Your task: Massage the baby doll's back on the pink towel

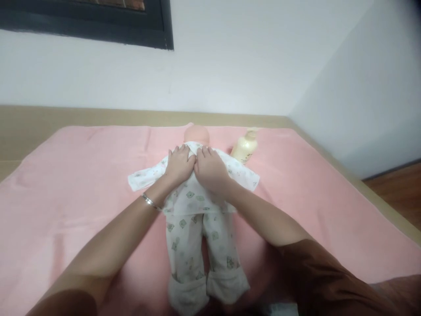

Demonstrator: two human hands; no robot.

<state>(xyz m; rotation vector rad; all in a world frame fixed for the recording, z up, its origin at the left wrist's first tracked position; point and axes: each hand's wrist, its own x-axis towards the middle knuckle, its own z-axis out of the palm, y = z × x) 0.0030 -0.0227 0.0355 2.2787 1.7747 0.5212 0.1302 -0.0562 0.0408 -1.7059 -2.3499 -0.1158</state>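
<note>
A baby doll in a white printed top and matching trousers lies stretched out, its head away from me. Its bare, smooth head shows no facial features from here. On the upper part of the top, my left hand rests flat, fingers pointing towards the head. My right hand lies flat beside it, the thumbs close together or touching. Both sleeves of the top spread out sideways. The trouser legs have turned-up cuffs at the end nearest me.
A pale yellow pump bottle leans or lies tilted by the doll's right-hand sleeve. Pink cloth covers the wooden-edged surface. White walls rise behind and to the right, with a dark-framed window at upper left.
</note>
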